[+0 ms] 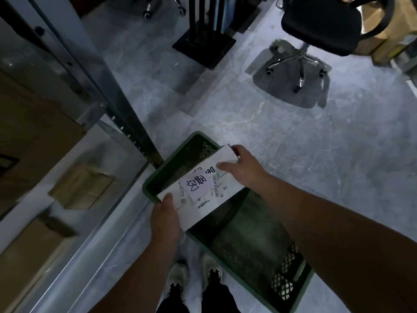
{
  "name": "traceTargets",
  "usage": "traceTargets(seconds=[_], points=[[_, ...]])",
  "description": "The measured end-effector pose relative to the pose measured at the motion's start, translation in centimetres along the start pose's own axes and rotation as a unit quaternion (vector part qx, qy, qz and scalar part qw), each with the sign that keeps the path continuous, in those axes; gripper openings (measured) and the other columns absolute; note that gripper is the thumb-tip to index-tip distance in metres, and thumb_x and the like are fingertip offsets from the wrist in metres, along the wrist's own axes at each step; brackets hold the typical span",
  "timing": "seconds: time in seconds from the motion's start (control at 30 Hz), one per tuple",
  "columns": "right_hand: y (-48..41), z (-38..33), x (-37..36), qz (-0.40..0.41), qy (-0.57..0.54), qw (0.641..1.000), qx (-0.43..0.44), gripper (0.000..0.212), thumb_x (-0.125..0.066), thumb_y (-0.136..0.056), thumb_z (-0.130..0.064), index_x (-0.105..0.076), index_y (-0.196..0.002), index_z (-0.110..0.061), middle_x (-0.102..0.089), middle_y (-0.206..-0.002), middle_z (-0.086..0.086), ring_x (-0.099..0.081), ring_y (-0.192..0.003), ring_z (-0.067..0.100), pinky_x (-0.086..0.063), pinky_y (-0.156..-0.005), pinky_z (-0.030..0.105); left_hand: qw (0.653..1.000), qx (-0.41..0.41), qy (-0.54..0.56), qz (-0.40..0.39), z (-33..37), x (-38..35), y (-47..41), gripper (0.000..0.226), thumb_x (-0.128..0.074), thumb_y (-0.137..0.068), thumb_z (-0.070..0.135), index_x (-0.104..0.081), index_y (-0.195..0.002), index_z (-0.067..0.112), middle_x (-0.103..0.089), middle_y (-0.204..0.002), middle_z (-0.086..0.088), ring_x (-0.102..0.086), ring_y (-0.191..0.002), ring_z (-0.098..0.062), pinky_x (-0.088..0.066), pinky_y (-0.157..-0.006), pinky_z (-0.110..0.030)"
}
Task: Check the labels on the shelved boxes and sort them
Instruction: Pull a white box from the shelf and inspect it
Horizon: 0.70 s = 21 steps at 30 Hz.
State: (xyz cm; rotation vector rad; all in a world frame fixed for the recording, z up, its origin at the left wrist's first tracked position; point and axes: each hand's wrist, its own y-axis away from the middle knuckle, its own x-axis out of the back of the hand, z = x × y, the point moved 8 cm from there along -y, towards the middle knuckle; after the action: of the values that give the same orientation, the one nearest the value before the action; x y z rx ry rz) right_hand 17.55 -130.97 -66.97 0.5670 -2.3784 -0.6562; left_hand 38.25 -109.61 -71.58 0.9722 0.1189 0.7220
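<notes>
On the left side of the frame there is a metal shelf [67, 227] with brown boxes on it. A big cardboard box [33, 136] sits at the left edge. A small brown box [83, 186] sits a bit lower and to its right, and another brown box [29, 256] is in the lower left. A grey shelf post [126, 123] runs slanted from the upper left down to the middle.

Just right of the post, in the lower middle, the person holds a white box [203, 186] with both hands. The left hand [165, 219] grips the near corner, with the thumb pressed on top. Its other fingers are under the box, so I cannot see them. A pink note [195, 184] with black handwriting is stuck on top of the box, next to some printed labels with bar codes.

The white box is over the far end of a green basket [198, 134] that stands on the floor. I cannot tell if the box touches the rim. Below the hands, at the bottom of the frame, I see the person's light shoes [178, 274].

The right hand [243, 168] grips the far end of the box, with the thumb lying across the top and the fingers curled round the edge.

At the top middle stands a black stand [203, 46] on the grey tile floor [293, 143]. At the upper right is a black chair [322, 23] on wheels, with more brown boxes [394, 30] in the corner.
</notes>
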Motion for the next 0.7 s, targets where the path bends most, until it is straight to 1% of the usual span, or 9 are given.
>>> traceTargets(seconds=[0.1, 0.17, 0.23, 0.3, 0.37, 0.5, 0.57, 0.63, 0.7], points=[[-3.6, -0.6, -1.3, -0.018, 0.082, 0.996, 0.02, 0.059, -0.086, -0.092, -0.042, -0.047, -0.135, -0.029, -0.067, -0.11, -0.006, -0.073, -0.09, 0.018, -0.059, -0.068, 0.034, 0.999, 0.037, 0.03, 0.011, -0.7, -1.0, -1.6, 0.039, -0.051, -0.111, 0.044, -0.066, -0.131, 0.015, -0.074, -0.112, -0.009, -0.07, -0.095, -0.028, -0.053, -0.07, -0.035], [-5.6, -0.9, -2.7, -0.03, 0.129, 0.991, 0.033, 0.056, -0.083, -0.095, -0.043, -0.047, -0.135, -0.027, -0.065, -0.108, -0.006, -0.07, -0.089, 0.015, -0.055, -0.065, 0.03, 0.996, 0.057, 0.062, 0.007, -1.7, -1.9, -2.8, 0.039, -0.054, -0.107, 0.048, -0.068, -0.128, 0.018, -0.076, -0.111, -0.009, -0.072, -0.098, -0.031, -0.061, -0.082, -0.044], [-7.6, -1.0, -4.1, -0.029, 0.165, 0.984, 0.051, 0.056, -0.083, -0.095, -0.045, -0.053, -0.136, -0.022, -0.065, -0.118, 0.001, -0.07, -0.096, 0.02, -0.061, -0.073, 0.035, 0.993, 0.077, 0.084, 0.01, -2.6, -2.5, -3.6, 0.049, -0.059, -0.096, 0.056, -0.067, -0.13, 0.021, -0.077, -0.112, -0.009, -0.074, -0.101, -0.034, -0.062, -0.096, -0.054], [-9.0, -0.9, -5.5, -0.027, 0.202, 0.977, 0.057, 0.064, -0.08, -0.094, -0.05, -0.054, -0.144, -0.019, -0.055, -0.13, 0.005, -0.066, -0.109, 0.024, -0.063, -0.088, 0.044, 0.992, 0.087, 0.084, 0.024, -3.3, -2.8, -4.8, 0.072, -0.062, -0.083, 0.066, -0.062, -0.138, 0.019, -0.075, -0.119, -0.011, -0.073, -0.105, -0.035, -0.06, -0.099, -0.058], [-10.1, -0.5, -6.6, -0.031, 0.218, 0.974, 0.049, 0.074, -0.077, -0.096, -0.051, -0.046, -0.155, -0.02, -0.044, -0.132, 0.003, -0.06, -0.116, 0.027, -0.061, -0.094, 0.046, 0.991, 0.106, 0.081, 0.033, -4.1, -2.8, -6.2, 0.09, -0.063, -0.069, 0.074, -0.061, -0.141, 0.019, -0.074, -0.122, -0.013, -0.072, -0.107, -0.037, -0.06, -0.1, -0.059], [-11.9, 0.6, -7.8, -0.03, 0.218, 0.975, 0.04, 0.075, -0.078, -0.097, -0.043, -0.041, -0.159, -0.02, -0.047, -0.135, 0.004, -0.063, -0.115, 0.027, -0.064, -0.095, 0.047, 0.989, 0.121, 0.075, 0.029, -3.7, -3.2, -8.0, 0.08, -0.063, -0.077, 0.07, -0.062, -0.14, 0.021, -0.076, -0.114, -0.01, -0.073, -0.102, -0.035, -0.063, -0.093, -0.055], [-12.6, 1.1, -8.3, -0.03, 0.204, 0.978, 0.039, 0.074, -0.08, -0.096, -0.038, -0.042, -0.157, -0.021, -0.054, -0.137, 0.005, -0.065, -0.114, 0.026, -0.064, -0.095, 0.046, 0.99, 0.121, 0.066, 0.027, -3.1, -3.3, -8.8, 0.072, -0.064, -0.085, 0.066, -0.061, -0.139, 0.018, -0.075, -0.113, -0.011, -0.072, -0.098, -0.033, -0.062, -0.079, -0.044], [-13.1, 1.3, -9.0, -0.028, 0.192, 0.98, 0.045, 0.074, -0.082, -0.096, -0.033, -0.042, -0.158, -0.021, -0.06, -0.14, 0.006, -0.066, -0.116, 0.025, -0.061, -0.094, 0.039, 0.991, 0.114, 0.06, 0.028, -2.7, -3.5, -9.9, 0.053, -0.062, -0.101, 0.053, -0.061, -0.136, 0.013, -0.073, -0.113, -0.012, -0.069, -0.096, -0.031, -0.054, -0.068, -0.036], [-13.5, 1.4, -9.8, -0.028, 0.191, 0.98, 0.048, 0.08, -0.082, -0.096, -0.032, -0.037, -0.162, -0.02, -0.061, -0.143, 0.008, -0.066, -0.119, 0.027, -0.061, -0.096, 0.041, 0.991, 0.12, 0.055, 0.032, -2.4, -3.6, -10.8, 0.047, -0.061, -0.104, 0.048, -0.061, -0.135, 0.012, -0.072, -0.119, -0.012, -0.068, -0.102, -0.032, -0.057, -0.077, -0.04]])
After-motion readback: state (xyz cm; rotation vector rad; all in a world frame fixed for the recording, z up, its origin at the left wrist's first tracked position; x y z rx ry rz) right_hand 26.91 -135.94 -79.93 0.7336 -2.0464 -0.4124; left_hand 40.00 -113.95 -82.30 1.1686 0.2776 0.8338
